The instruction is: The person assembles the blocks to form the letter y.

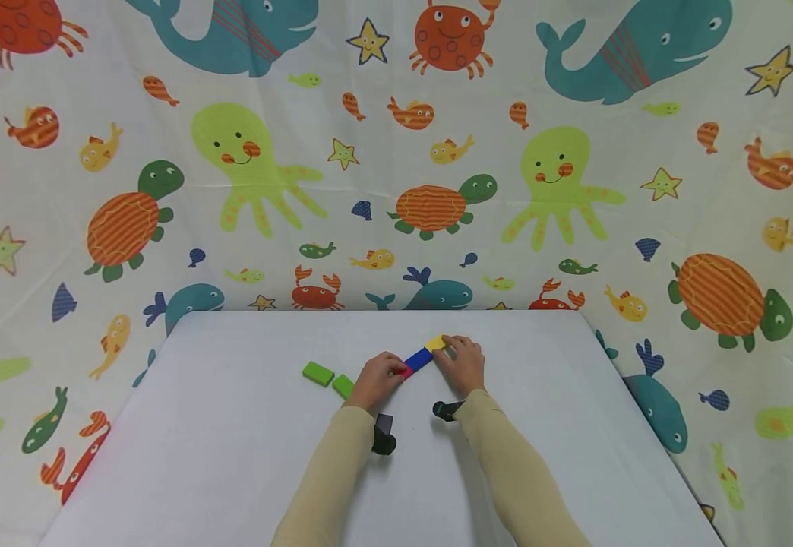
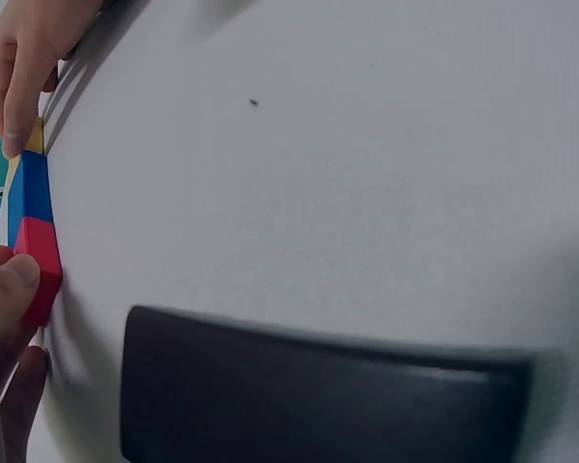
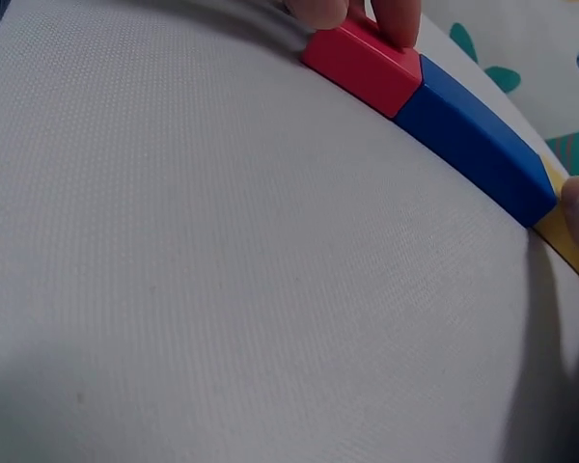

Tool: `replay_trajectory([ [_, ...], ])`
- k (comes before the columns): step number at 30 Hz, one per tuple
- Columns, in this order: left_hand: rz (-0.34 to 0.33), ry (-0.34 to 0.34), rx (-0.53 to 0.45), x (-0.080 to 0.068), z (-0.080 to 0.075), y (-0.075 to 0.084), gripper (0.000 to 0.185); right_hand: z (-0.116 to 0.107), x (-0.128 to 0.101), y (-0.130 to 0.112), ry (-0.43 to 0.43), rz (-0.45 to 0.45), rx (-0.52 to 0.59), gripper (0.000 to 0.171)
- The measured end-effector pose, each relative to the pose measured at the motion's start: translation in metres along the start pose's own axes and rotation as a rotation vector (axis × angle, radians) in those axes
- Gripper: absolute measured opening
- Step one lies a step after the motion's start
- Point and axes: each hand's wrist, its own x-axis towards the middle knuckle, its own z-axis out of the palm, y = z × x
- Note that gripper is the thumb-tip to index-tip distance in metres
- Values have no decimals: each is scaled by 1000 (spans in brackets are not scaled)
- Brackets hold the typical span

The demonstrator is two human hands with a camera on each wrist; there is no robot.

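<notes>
White cloth-covered desk (image 1: 232, 456) carries a row of red (image 3: 362, 63), blue (image 3: 473, 145) and yellow rectangular blocks (image 1: 435, 343) set end to end, seemingly pinched straight from both ends. Left hand (image 1: 377, 377) has its grip on the red end, right hand (image 1: 463, 362) on the yellow end. Two green rectangular blocks (image 1: 317, 373) lie loose just left; no readable writing.

Red block (image 3: 362, 60), blue block (image 3: 473, 140), yellow block (image 1: 435, 343). Two green blocks (image 1: 317, 373) (image 1: 343, 386). White table (image 1: 232, 456). Beige sleeves (image 1: 328, 486). Pale backdrop (image 1: 396, 152) patterned with teal whales, lime octopuses, orange crabs, striped turtles, yellow stars.
</notes>
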Motion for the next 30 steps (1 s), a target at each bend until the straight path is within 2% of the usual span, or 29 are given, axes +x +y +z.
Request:
replay_trajectory([
  [5,8,-1,-3,0,0,0,18,2,1,-2,32,2,-7,52],
  [12,-4,-8,-9,0,-1,0,18,3,1,-4,16,35,0,51],
  [19,-11,-15,-13,-1,-2,0,18,4,2,-2,20,29,0,51],
  [30,16,1,-9,1,0,-3,18,4,1,-2,24,26,-3,49],
])
